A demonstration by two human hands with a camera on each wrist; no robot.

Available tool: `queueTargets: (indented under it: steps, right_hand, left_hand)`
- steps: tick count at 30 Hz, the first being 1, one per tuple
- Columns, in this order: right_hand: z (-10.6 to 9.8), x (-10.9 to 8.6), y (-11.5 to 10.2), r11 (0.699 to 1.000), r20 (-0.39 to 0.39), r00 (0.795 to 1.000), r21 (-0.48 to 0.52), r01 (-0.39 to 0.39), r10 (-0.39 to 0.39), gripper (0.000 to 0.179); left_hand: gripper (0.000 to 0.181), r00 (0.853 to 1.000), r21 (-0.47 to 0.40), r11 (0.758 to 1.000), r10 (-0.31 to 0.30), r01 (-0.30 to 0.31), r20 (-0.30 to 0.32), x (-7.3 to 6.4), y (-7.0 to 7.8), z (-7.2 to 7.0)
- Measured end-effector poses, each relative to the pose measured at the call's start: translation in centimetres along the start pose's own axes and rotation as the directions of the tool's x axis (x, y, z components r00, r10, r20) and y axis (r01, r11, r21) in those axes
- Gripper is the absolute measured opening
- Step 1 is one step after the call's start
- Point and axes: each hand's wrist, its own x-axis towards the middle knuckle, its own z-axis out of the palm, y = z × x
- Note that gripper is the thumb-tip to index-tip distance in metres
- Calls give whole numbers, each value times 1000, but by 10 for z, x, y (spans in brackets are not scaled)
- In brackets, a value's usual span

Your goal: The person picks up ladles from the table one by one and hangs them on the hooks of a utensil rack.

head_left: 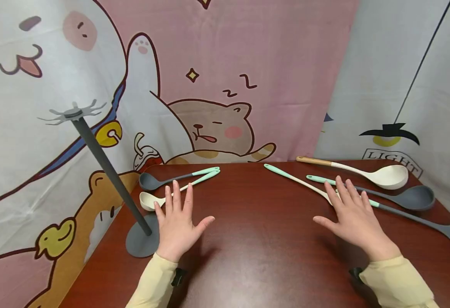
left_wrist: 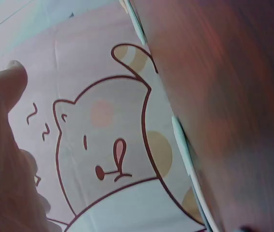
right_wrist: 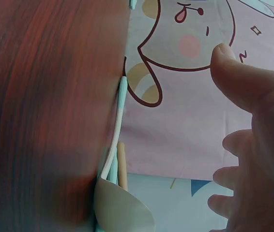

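My left hand [head_left: 176,224] is held over the table with its fingers spread, holding nothing. Its fingertips overlap a small cream ladle [head_left: 148,201] with a mint handle in the head view. Just behind that lies a small grey ladle [head_left: 149,182]. Beside this hand stands a grey utensil stand [head_left: 109,171] with a round base and hooked top. My right hand [head_left: 356,220] also has spread fingers and holds nothing. It partly hides a cream utensil [head_left: 294,177] with a mint handle, whose broad cream head [right_wrist: 122,210] shows in the right wrist view.
At the right lie a white ladle [head_left: 388,177] with a wooden handle, a grey ladle [head_left: 415,198], and another long grey utensil [head_left: 413,217] reaching the frame edge. A cartoon-printed cloth [head_left: 286,64] hangs behind the brown table [head_left: 256,256].
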Motion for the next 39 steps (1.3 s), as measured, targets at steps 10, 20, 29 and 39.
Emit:
queueTargets:
  steps: [10, 20, 29, 39]
  right_hand:
    - [8, 10, -1, 999, -2, 1000, 29, 29, -29, 104]
    - [19, 25, -6, 994, -2, 999, 98, 52, -52, 103]
    - [27, 46, -14, 989, 51, 998, 143, 36, -44, 103]
    - [33, 64, -11, 991, 39, 998, 123, 41, -46, 103]
  left_hand:
    - [107, 993, 23, 1000, 5, -2, -119, -1, -19, -25]
    - [106, 971, 35, 999, 30, -23, -236, -4, -22, -40]
    - [100, 893, -12, 997, 64, -77, -445, -5, -31, -47]
    - [97, 819, -80, 994, 20, -80, -573, -2, -45, -63]
